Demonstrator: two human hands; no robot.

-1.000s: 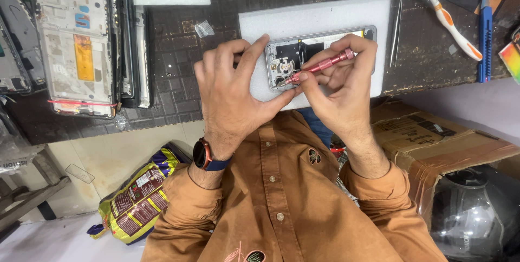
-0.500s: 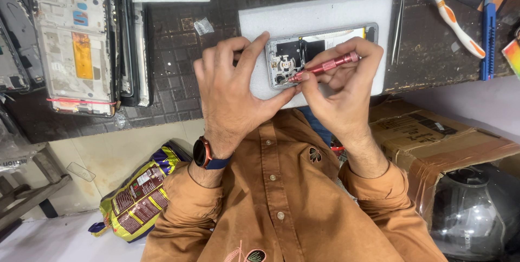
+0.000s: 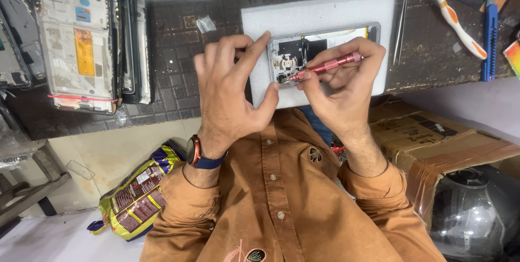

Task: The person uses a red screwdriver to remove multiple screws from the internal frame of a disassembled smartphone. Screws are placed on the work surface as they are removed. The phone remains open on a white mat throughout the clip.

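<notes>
My right hand (image 3: 341,86) has its fingers (image 3: 355,48) closed around one pink screwdriver (image 3: 325,67), tip down near the camera end of one opened phone (image 3: 319,42). My left hand (image 3: 230,94) grips nothing: fingers spread, forefinger and thumb touching the phone's edge. The phone lies on one white foam pad (image 3: 319,13) on the bench (image 3: 179,67). Farther out I count one toothbrush (image 3: 449,15), one blue cutter (image 3: 490,37), and a stack of phone frames (image 3: 76,40). Against half a second ago, hands and screwdriver have barely shifted.

bench mat (image 3: 179,45) | white foam pad (image 3: 325,15) | phone frames (image 3: 76,40) | toothbrush (image 3: 449,15)
</notes>
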